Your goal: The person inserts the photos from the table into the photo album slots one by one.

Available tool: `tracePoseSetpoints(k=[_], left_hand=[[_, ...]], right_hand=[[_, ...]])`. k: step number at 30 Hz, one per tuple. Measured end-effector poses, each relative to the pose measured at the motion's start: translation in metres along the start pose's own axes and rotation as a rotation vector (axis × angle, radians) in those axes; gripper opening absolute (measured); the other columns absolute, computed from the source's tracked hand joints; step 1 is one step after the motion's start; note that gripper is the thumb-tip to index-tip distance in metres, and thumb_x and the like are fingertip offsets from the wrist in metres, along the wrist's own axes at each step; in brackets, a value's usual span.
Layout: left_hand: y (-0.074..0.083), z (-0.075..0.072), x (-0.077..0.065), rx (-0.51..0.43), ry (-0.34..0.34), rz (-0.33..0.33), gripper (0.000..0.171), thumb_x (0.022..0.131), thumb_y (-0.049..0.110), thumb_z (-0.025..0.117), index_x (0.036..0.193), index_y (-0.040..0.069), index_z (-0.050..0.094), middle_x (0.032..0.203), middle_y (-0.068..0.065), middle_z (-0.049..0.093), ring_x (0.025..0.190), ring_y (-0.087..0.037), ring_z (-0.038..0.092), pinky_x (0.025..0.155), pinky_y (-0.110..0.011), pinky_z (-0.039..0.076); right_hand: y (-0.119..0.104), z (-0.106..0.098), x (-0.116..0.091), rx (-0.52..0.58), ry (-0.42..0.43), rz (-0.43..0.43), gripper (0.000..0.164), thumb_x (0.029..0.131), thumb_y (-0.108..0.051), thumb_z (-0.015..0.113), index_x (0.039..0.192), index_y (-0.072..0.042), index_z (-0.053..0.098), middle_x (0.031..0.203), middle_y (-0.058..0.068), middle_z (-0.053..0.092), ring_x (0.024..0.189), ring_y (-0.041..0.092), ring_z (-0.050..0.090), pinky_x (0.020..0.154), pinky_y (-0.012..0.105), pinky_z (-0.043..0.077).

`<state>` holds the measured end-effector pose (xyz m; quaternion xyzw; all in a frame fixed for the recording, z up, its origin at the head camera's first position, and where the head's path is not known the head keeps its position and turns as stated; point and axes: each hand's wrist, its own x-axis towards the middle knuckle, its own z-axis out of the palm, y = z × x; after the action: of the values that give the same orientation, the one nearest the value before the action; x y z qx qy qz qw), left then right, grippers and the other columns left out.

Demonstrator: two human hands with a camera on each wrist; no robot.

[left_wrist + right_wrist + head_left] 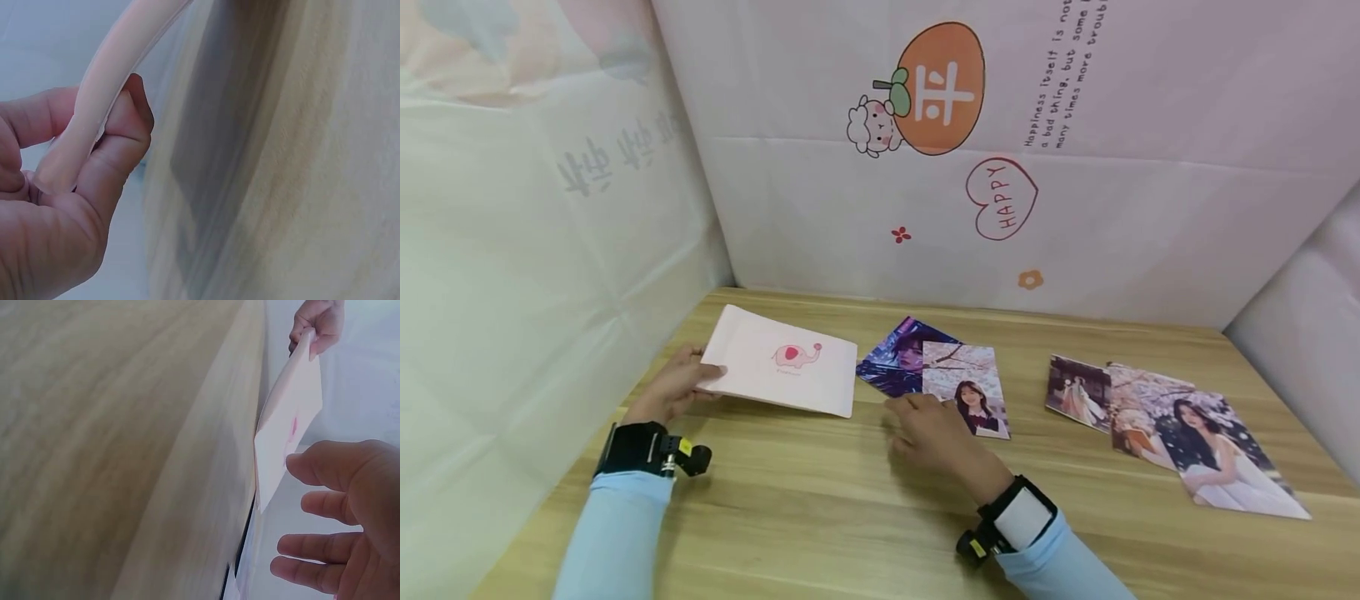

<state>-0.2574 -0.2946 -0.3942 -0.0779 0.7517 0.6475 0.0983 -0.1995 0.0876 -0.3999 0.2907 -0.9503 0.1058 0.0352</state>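
Note:
My left hand (673, 385) grips the left edge of a pale pink photo album (748, 354) with a pink elephant on its cover. The album is closed and tilted, its left side raised off the table. In the left wrist view the thumb and fingers of that hand pinch the album's thick edge (119, 56). My right hand (934, 435) hovers low over the table with its fingers extended and holds nothing. Just beyond its fingertips a cherry-blossom portrait photo (951, 367) overlaps a blue-purple photo (889, 360). In the right wrist view the thumb overlaps the album's cover.
On the right of the wooden table (820, 500) lie three more photos: a small one with figures in robes (1075, 396), a blossom one (1131, 400) and a portrait in a white dress (1232, 458), overlapping. A printed white sheet (820, 225) stands behind the table.

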Motion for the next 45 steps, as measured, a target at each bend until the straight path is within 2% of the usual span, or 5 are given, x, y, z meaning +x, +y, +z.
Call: tracePoseSetpoints(k=[8, 16, 23, 37, 45], left_hand=[[0.015, 0.012, -0.007, -0.064, -0.017, 0.073, 0.047, 0.091, -0.002, 0.052, 0.126, -0.003, 0.021, 0.089, -0.01, 0.056, 0.07, -0.014, 0.063, 0.062, -0.029, 0.052], [0.031, 0.029, -0.017, -0.225, -0.004, 0.062, 0.042, 0.09, -0.004, 0.053, 0.121, 0.002, 0.026, 0.094, -0.011, 0.054, 0.071, -0.013, 0.063, 0.06, -0.026, 0.051], [0.045, 0.044, -0.023, -0.255, 0.009, 0.081, 0.036, 0.09, -0.004, 0.053, 0.114, 0.007, 0.029, 0.093, -0.01, 0.054, 0.072, -0.013, 0.063, 0.061, -0.027, 0.052], [0.055, 0.031, -0.041, -0.286, 0.038, 0.127, 0.033, 0.09, -0.004, 0.053, 0.11, 0.009, 0.03, 0.09, -0.006, 0.055, 0.071, -0.013, 0.064, 0.061, -0.028, 0.052], [0.065, 0.044, -0.055, -0.33, 0.01, 0.144, 0.034, 0.09, -0.003, 0.053, 0.112, 0.008, 0.029, 0.092, -0.006, 0.055, 0.073, -0.012, 0.063, 0.063, -0.028, 0.051]], right_hand=[[0.013, -0.004, -0.007, 0.046, 0.086, -0.011, 0.051, 0.082, -0.025, 0.07, 0.126, -0.005, 0.054, 0.112, 0.015, 0.059, 0.099, 0.033, 0.057, 0.077, 0.049, 0.047], [0.023, -0.011, -0.012, 0.014, 0.134, -0.039, 0.051, 0.081, -0.025, 0.071, 0.124, -0.003, 0.056, 0.109, 0.013, 0.061, 0.096, 0.031, 0.058, 0.074, 0.047, 0.048], [0.03, -0.023, -0.021, 0.006, 0.131, 0.0, 0.05, 0.082, -0.024, 0.07, 0.125, -0.004, 0.054, 0.113, 0.016, 0.059, 0.099, 0.034, 0.057, 0.079, 0.05, 0.046], [0.036, -0.026, -0.026, 0.035, 0.138, 0.004, 0.051, 0.083, -0.023, 0.069, 0.128, -0.004, 0.053, 0.112, 0.014, 0.059, 0.101, 0.035, 0.055, 0.075, 0.055, 0.045], [0.037, -0.028, -0.028, 0.051, 0.126, 0.027, 0.052, 0.083, -0.023, 0.069, 0.129, -0.004, 0.051, 0.117, 0.016, 0.057, 0.106, 0.036, 0.053, 0.079, 0.058, 0.043]])
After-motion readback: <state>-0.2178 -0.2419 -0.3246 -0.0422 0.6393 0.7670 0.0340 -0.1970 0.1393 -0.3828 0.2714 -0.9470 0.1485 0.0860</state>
